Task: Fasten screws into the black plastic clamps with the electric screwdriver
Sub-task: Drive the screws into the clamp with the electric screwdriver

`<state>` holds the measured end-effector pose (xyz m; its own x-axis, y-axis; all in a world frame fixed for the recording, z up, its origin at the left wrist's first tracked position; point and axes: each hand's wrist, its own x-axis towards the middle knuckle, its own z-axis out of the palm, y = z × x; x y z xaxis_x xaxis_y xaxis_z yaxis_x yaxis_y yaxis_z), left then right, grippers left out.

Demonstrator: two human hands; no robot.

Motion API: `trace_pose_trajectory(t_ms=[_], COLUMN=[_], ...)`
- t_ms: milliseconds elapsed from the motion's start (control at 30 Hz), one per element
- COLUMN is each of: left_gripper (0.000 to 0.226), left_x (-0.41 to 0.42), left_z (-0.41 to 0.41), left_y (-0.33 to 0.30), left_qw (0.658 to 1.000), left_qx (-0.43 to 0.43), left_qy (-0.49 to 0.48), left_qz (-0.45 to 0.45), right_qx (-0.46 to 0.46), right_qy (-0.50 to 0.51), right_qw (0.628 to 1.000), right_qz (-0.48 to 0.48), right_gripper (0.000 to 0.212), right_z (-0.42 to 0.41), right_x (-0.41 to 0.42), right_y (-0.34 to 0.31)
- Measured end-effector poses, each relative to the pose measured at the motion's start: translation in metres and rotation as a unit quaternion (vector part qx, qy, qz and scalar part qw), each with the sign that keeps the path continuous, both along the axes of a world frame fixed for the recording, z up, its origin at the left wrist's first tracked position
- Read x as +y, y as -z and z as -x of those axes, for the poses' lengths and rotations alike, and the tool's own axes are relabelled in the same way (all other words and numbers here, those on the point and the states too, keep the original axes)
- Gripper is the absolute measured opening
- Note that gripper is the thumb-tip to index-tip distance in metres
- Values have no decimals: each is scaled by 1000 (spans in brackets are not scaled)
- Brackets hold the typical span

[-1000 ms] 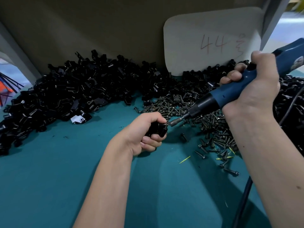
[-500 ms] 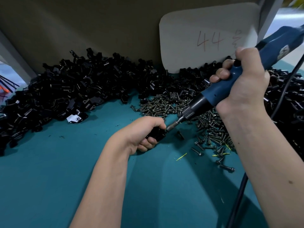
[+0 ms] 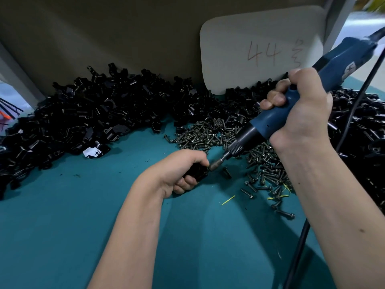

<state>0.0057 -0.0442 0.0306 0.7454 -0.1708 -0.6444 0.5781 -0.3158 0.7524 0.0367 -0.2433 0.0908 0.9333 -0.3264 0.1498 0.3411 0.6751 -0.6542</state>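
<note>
My left hand [image 3: 179,170] grips a black plastic clamp [image 3: 196,171] just above the teal table top. My right hand [image 3: 300,109] is wrapped round the blue electric screwdriver [image 3: 277,113], which slants down to the left. Its metal bit [image 3: 218,161] meets the clamp at my left fingertips. The screw under the bit is hidden. A heap of dark screws [image 3: 208,136] lies just behind and to the right of the clamp. A long pile of black clamps [image 3: 93,117] runs along the back of the table.
The teal table top [image 3: 62,226] spreads in front of both arms. A pale card marked 44 [image 3: 260,51] leans on the brown back wall. The screwdriver's black cable [image 3: 300,243] hangs down past my right forearm. More clamps [image 3: 358,130] are heaped at the right.
The screwdriver has tilted steeper and my right hand has come in towards the left. My left hand keeps its hold on the clamp, with the bit still against it.
</note>
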Motion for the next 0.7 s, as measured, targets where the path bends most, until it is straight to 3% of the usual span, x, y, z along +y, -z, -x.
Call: trace_pose_trajectory(t_ms=[700], left_gripper=[28], left_x=[0], left_z=[-1], left_y=[1], left_qw=[1000], left_qx=[-7], left_qy=[-17], left_qz=[23], right_qx=[-35], right_qy=[7], right_qw=[999], right_qz=[1], right_gripper=[21], right_z=[4], right_x=[7], right_y=[4])
